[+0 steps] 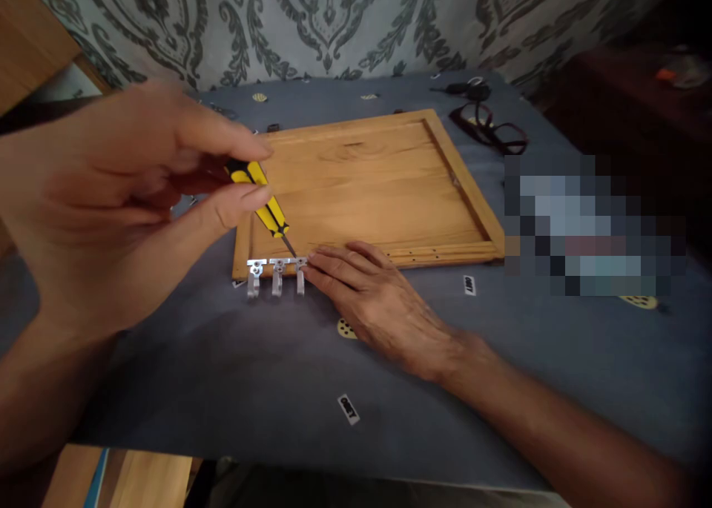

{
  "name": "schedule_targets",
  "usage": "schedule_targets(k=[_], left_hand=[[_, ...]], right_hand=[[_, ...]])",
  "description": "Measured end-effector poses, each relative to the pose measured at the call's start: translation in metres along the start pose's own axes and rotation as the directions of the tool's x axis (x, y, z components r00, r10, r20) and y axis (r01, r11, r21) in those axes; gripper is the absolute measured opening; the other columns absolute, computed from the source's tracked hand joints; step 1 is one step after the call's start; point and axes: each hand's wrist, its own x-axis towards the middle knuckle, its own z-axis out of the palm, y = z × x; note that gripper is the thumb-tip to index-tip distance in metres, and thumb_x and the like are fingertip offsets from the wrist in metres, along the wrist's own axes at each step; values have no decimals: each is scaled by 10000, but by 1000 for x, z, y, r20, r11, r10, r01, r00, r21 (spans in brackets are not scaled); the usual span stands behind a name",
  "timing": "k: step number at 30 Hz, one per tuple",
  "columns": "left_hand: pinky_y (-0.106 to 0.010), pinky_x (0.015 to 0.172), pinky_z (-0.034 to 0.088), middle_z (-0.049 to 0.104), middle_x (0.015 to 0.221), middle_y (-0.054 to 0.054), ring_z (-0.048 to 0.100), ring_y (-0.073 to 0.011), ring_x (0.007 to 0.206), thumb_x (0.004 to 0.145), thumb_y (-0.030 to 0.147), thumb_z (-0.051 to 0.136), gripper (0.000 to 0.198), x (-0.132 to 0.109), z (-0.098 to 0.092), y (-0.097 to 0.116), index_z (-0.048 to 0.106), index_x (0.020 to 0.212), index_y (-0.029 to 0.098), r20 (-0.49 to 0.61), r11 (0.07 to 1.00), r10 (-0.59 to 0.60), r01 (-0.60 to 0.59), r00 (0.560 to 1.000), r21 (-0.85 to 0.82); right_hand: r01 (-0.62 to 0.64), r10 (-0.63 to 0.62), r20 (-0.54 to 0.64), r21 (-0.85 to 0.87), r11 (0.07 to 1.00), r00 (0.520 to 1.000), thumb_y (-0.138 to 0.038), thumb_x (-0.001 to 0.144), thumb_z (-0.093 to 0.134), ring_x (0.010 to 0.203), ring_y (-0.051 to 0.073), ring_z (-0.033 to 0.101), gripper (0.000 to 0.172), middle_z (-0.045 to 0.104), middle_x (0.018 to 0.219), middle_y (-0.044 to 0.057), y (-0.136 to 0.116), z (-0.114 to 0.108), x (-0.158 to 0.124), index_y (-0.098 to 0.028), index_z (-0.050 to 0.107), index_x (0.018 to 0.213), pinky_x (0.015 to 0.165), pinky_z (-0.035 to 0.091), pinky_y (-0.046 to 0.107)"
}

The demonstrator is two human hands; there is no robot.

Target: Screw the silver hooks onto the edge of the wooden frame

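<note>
My left hand [127, 196] pinches a small yellow-and-black screwdriver [270, 208] between thumb and forefinger. The screwdriver slants down to the right, and its tip meets the third hook of a silver metal hook rail [278, 265]. That rail lies along the near left edge of a framed wooden board [361, 189], its hooks hanging toward me. My right hand [378, 300] lies over the same edge with fingers stretched out, fingertips against the rail's right end and hiding part of it. Small dark holes dot the board's near edge, right of those fingers.
Eyeglasses [509, 130] and a bunch of keys [472, 90] lie past the board's far right corner. A pixelated patch hides something on the right. Patterned fabric [328, 18] rises behind the blue-grey tabletop [233, 397]. A wooden piece [150, 478] shows at bottom left.
</note>
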Motion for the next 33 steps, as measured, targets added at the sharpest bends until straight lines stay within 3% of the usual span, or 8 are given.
schedule_targets(k=[3,10,14,17,24,30,33], left_hand=[[-264,883,644,692,989,33,662,-101,875,796,395,793,278,0,2,2,743,1036,263,-15,976,-16,19,1000,215],[-210,741,644,692,973,67,657,-68,761,833,457,736,238,2,1,5,737,1009,297,40,953,-30,17,999,302],[-196,796,621,670,980,87,643,-64,827,860,424,712,185,2,-2,5,722,1017,326,96,948,31,-59,995,313],[-195,802,612,666,954,79,637,-61,823,880,386,691,147,4,-3,2,719,991,294,94,948,91,-115,991,297],[-171,629,570,649,800,70,623,-51,709,847,233,728,92,13,4,-12,677,922,219,39,979,135,-139,990,151],[-170,636,550,662,780,47,640,-63,739,768,131,785,141,17,12,-25,685,849,190,32,993,-56,59,998,-99],[-165,652,558,662,794,31,642,-56,717,784,205,788,146,17,19,-44,653,834,177,85,979,-103,116,991,-167]], right_hand=[[-2,2,1,-2,1000,1000,-88,982,492,1302,258,561,376,665,1352,125,0,-1,0,-117,594,1343,1103,412,477],[-9,9,19,13,1000,1000,-81,970,512,1307,256,559,379,667,1348,129,-1,-2,1,-124,602,1336,1103,418,485],[-6,6,14,16,1000,1000,-69,967,503,1321,261,550,386,663,1352,138,0,-1,0,-107,595,1340,1110,414,495],[-8,8,29,11,1000,1000,-76,976,488,1326,262,550,387,656,1367,136,0,-1,0,-110,592,1347,1114,416,498],[-3,3,53,0,1000,999,-66,962,488,1304,269,575,402,664,1356,142,0,-4,2,-132,609,1340,1078,462,512],[-5,5,52,-14,1000,999,-68,977,465,1308,258,574,393,663,1363,125,0,-4,2,-141,607,1336,1088,457,500],[3,-2,44,-24,1000,999,-67,970,477,1302,269,579,387,661,1363,133,-1,-3,3,-124,606,1331,1076,464,506]])
